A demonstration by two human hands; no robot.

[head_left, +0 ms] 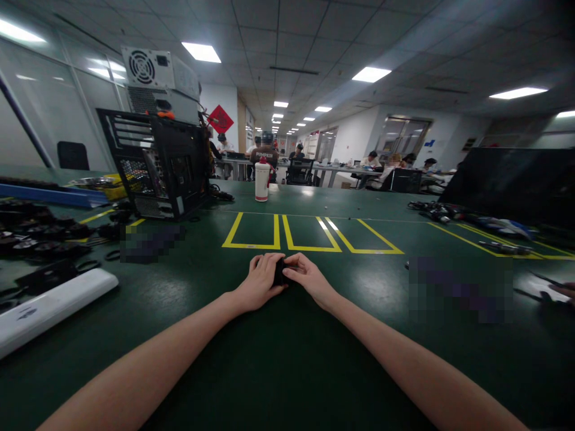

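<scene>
Small black object (pixel 280 273), mostly hidden, gripped between both curled hands (pixel 263 280) (pixel 308 276) over glossy green tabletop (pixel 251 365)

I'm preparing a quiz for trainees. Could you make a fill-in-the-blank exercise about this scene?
1. The left hand and right hand meet at a small object coloured ____.
2. The tape outlines just beyond the hands are coloured ____.
3. The white bottle has a cap coloured ____.
4. The long white bar lies on the person's ____ side.
Answers: black; yellow; red; left.
</scene>
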